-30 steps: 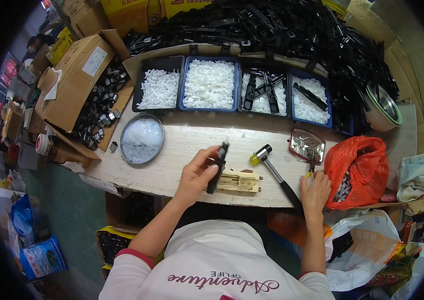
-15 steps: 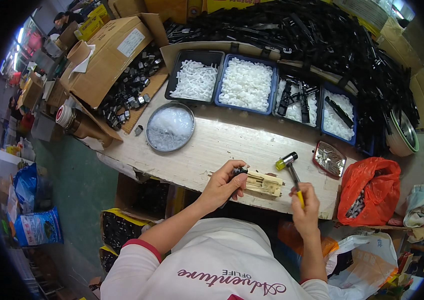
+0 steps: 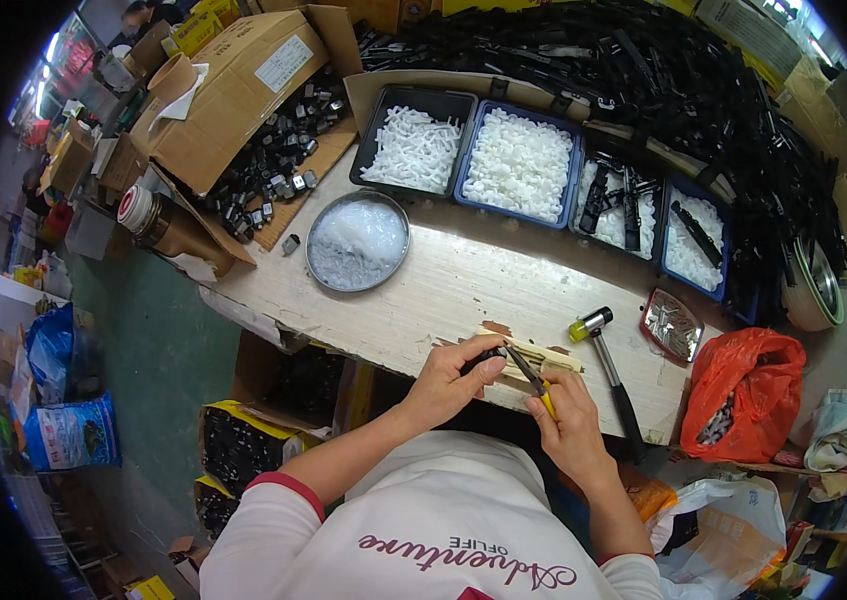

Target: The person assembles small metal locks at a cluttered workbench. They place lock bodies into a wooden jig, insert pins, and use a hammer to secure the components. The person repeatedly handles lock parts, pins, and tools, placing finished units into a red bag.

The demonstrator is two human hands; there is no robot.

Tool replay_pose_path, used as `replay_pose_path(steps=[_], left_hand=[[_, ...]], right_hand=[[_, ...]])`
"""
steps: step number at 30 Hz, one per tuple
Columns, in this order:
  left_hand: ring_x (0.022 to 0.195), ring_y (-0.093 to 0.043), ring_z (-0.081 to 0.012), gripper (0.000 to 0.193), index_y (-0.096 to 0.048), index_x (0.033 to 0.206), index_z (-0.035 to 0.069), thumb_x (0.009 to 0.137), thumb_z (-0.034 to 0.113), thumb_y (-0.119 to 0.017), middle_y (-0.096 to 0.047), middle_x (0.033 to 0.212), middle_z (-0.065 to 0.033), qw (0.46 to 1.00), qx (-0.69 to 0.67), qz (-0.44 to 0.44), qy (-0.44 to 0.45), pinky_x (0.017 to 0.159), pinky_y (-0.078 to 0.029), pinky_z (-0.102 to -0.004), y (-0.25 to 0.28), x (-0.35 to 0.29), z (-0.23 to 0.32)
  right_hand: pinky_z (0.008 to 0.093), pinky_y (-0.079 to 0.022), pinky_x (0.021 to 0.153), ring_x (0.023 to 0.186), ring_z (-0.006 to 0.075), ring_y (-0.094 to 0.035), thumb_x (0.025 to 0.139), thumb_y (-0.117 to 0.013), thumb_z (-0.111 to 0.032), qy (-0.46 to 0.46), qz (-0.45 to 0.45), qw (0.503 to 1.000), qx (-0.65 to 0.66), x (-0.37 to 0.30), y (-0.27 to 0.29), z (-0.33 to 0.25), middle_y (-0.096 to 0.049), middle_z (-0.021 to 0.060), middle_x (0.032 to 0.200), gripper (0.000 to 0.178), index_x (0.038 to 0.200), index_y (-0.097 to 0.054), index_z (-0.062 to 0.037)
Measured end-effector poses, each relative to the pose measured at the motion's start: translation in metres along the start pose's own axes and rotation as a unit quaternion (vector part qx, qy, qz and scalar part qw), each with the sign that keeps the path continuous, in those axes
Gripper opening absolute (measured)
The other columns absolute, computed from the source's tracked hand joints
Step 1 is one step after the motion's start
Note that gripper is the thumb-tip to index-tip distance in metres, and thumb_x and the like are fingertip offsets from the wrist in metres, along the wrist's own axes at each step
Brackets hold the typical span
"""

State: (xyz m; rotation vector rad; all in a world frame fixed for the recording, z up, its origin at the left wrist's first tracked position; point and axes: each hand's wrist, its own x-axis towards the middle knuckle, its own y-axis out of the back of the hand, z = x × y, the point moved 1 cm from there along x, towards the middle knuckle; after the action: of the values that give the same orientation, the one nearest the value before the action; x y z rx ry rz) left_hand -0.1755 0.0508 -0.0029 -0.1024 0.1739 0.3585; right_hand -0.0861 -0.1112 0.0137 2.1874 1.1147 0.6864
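Note:
My left hand (image 3: 449, 378) is closed round a small black part (image 3: 492, 356), mostly hidden by the fingers, at the table's near edge. My right hand (image 3: 572, 418) grips a yellow-handled tool (image 3: 548, 398) with a narrow dark metal tip; its exact kind is unclear. That tip reaches the black part at my left fingertips. Beneath and behind both hands lies a cream-coloured slotted block (image 3: 566, 362), partly covered. A hammer (image 3: 612, 375) with a yellow and black head and black handle rests to the right of my right hand.
Trays of white plastic pieces (image 3: 519, 160) line the table's back, below a heap of black parts (image 3: 724, 120). A round metal dish (image 3: 406, 250) stands left, near an open carton (image 3: 234, 95). A red dish of pins (image 3: 672, 325) and red bag (image 3: 744, 390) are right.
My right hand has moved left from beside the hammer, bringing the yellow-handled tool to the black part in my left hand. The hammer stays on the table. The whole view has shifted slightly.

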Motion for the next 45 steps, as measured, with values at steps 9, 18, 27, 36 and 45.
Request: replay_pose_path(steps=[9,18,27,36,45], left_hand=[[0.049,-0.047,-0.007,0.022,-0.056,0.101,0.001,0.088,0.019,-0.055,-0.055,0.064,-0.0035,0.998,0.057,0.007,-0.014,0.045,-0.04,-0.0215,0.002,0.0,-0.003],[0.044,-0.048,-0.0213,0.024,-0.052,0.096,-0.001,0.087,0.021,-0.054,-0.052,0.06,-0.0135,0.769,-0.511,-0.274,0.268,0.038,-0.04,-0.033,0.035,-0.015,-0.035],[0.058,-0.057,-0.0236,0.033,-0.059,0.104,0.006,0.077,0.024,-0.065,-0.059,0.069,-0.0085,0.877,0.471,0.09,0.033,0.054,-0.047,-0.0313,0.117,-0.089,-0.032],[0.073,-0.056,-0.0317,0.022,-0.064,0.089,0.0,0.069,0.01,-0.067,-0.058,0.081,-0.0163,0.771,0.468,0.418,-0.11,0.066,-0.045,-0.038,0.219,-0.007,-0.014],[0.069,-0.057,-0.026,0.017,-0.063,0.083,-0.001,0.068,0.005,-0.066,-0.059,0.078,-0.0149,0.783,0.511,0.354,-0.031,0.058,-0.045,-0.0354,0.274,0.039,-0.023]], right_hand=[[0.0398,-0.043,0.07,0.081,0.0344,-0.051,0.078,-0.062,-0.01,0.013,-0.046,0.998,-0.029,0.002,-0.001,0.001,-0.052,0.0184,0.087,0.021,0.082,-0.051,0.007],[0.0373,-0.046,0.063,0.074,0.0333,-0.053,0.075,-0.065,-0.012,0.084,-0.183,0.978,-0.063,0.007,0.008,-0.012,-0.052,0.0162,0.085,0.023,0.08,-0.049,0.0039],[0.0396,-0.039,0.077,0.086,0.0344,-0.048,0.077,-0.062,-0.012,0.041,-0.012,0.998,-0.039,0.015,-0.007,-0.004,-0.051,0.0185,0.095,0.02,0.079,-0.05,0.0039],[0.0444,-0.036,0.071,0.088,0.034,-0.047,0.085,-0.054,-0.02,-0.224,0.185,0.878,-0.38,-0.046,0.06,0.118,-0.05,0.0171,0.093,0.022,0.085,-0.051,0.0018],[0.0427,-0.034,0.076,0.088,0.0291,-0.048,0.077,-0.059,-0.01,-0.126,0.265,0.884,-0.365,-0.016,0.075,0.104,-0.052,0.0113,0.094,0.01,0.085,-0.058,-0.0042]])
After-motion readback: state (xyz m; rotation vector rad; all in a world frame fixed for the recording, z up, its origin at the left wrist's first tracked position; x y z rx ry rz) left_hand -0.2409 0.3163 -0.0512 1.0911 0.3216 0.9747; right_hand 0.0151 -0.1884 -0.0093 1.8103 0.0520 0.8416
